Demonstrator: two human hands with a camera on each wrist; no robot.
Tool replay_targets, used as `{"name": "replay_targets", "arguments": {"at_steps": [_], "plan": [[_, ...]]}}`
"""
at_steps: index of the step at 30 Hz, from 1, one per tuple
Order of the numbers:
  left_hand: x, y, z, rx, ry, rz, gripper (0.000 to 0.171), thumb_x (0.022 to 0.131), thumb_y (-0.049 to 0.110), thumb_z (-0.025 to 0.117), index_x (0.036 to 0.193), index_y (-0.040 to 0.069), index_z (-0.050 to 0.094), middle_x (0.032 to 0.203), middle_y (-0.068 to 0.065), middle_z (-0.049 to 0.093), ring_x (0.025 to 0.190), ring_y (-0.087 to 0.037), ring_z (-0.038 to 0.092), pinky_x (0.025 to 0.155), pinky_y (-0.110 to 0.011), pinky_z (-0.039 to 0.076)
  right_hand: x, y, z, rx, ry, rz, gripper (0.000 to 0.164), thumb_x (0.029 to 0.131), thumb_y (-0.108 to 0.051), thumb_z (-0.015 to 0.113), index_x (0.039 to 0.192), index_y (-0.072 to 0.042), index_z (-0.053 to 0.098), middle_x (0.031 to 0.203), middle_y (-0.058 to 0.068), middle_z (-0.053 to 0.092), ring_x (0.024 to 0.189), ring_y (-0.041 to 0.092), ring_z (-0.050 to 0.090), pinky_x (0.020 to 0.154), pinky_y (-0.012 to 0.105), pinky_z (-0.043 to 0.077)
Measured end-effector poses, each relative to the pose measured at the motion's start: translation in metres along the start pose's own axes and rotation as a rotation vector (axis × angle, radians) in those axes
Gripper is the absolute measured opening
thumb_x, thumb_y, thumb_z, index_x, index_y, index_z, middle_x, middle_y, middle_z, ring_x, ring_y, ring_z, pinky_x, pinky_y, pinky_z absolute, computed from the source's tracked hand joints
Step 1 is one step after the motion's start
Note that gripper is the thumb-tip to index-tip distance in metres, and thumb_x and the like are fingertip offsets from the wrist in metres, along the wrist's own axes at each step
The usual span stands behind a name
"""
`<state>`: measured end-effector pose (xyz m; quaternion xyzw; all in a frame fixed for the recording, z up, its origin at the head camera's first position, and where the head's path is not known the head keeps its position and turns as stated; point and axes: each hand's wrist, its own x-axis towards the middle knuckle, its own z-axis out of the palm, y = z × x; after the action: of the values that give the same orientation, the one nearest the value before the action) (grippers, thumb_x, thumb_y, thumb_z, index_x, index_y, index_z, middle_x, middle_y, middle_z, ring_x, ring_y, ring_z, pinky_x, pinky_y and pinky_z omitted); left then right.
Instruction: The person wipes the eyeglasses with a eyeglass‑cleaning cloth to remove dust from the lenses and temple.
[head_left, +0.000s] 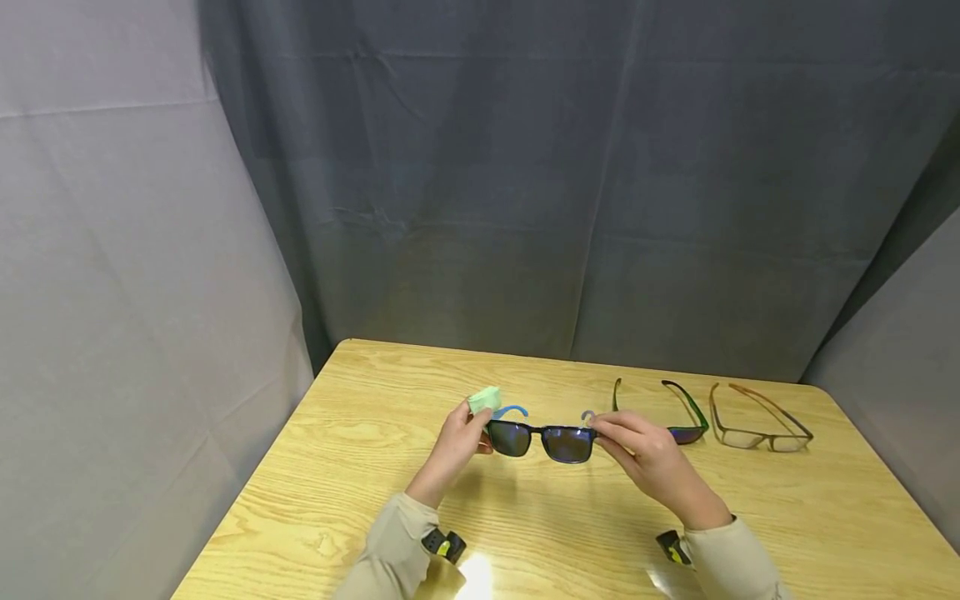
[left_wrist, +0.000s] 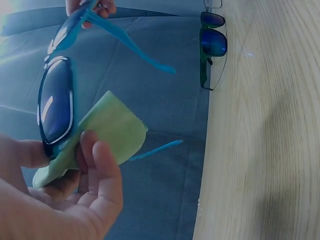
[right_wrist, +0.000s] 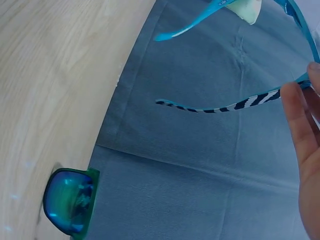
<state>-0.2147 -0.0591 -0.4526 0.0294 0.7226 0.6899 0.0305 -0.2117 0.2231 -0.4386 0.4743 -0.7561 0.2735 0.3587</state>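
Both hands hold up a pair of dark-lensed sunglasses (head_left: 567, 445) above the table, lenses facing the head camera and temples pointing away. My left hand (head_left: 457, 442) pinches the frame's left end together with a pale green cloth (head_left: 485, 399). In the left wrist view the cloth (left_wrist: 117, 127) wraps the frame's corner between thumb and fingers. At the other end my right hand (head_left: 648, 457) pinches the frame by its hinge. The right wrist view shows one temple (right_wrist: 245, 103) with black and white stripes and blue edges.
Green-framed sunglasses (head_left: 687, 435) lie on the wooden table (head_left: 315, 483) behind the right hand. Clear-lensed eyeglasses (head_left: 770, 440) with brown temples lie to their right. Grey curtains (head_left: 480, 183) surround the table at the back and sides.
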Motion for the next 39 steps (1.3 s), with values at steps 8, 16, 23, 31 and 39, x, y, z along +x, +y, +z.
{"name": "replay_targets", "arguments": {"at_steps": [8,16,23,31,39], "plan": [[-0.004,0.010,0.001,-0.031,0.011,0.048,0.026,0.093,0.007,0.049,0.117,-0.003,0.050,0.086,-0.009,0.056,0.069,-0.014,0.055,0.071,-0.039,0.053,-0.004,0.003,0.004,0.021,0.031,0.038,0.033,0.098,-0.028,0.050,0.101,-0.003,0.071,0.100,0.009,0.061,0.076,0.014,0.059,0.061,0.014,0.046],[-0.020,0.032,0.002,0.039,0.060,0.113,0.028,0.091,0.003,0.051,0.118,-0.005,0.051,0.089,-0.007,0.056,0.077,-0.017,0.053,0.072,-0.034,0.048,-0.008,0.005,0.005,0.077,0.035,0.092,0.031,0.095,-0.029,0.054,0.102,-0.006,0.072,0.094,0.004,0.061,0.070,0.011,0.056,0.057,0.014,0.044],[-0.020,0.032,0.001,0.024,0.036,0.155,0.026,0.092,0.001,0.051,0.117,-0.005,0.052,0.091,-0.006,0.054,0.080,-0.016,0.049,0.075,-0.031,0.044,-0.007,0.003,0.005,0.153,0.069,0.127,0.027,0.080,0.000,0.071,0.107,-0.003,0.070,0.091,0.005,0.066,0.070,0.011,0.061,0.060,0.012,0.047],[-0.020,0.032,0.003,0.041,0.049,0.168,0.030,0.092,0.001,0.053,0.121,-0.004,0.049,0.107,-0.016,0.056,0.092,-0.017,0.052,0.084,-0.034,0.046,0.003,-0.014,-0.001,0.180,0.031,0.294,0.036,0.071,0.020,0.070,0.102,0.002,0.069,0.089,0.005,0.068,0.072,0.012,0.064,0.065,0.014,0.050],[-0.007,0.010,0.004,0.103,0.112,0.226,0.029,0.089,0.003,0.059,0.117,-0.001,0.050,0.107,-0.015,0.058,0.096,-0.021,0.054,0.087,-0.039,0.047,0.005,-0.019,-0.002,0.210,0.044,0.388,0.029,0.073,0.021,0.066,0.095,0.002,0.069,0.083,0.010,0.067,0.064,0.016,0.062,0.059,0.014,0.049]]}}
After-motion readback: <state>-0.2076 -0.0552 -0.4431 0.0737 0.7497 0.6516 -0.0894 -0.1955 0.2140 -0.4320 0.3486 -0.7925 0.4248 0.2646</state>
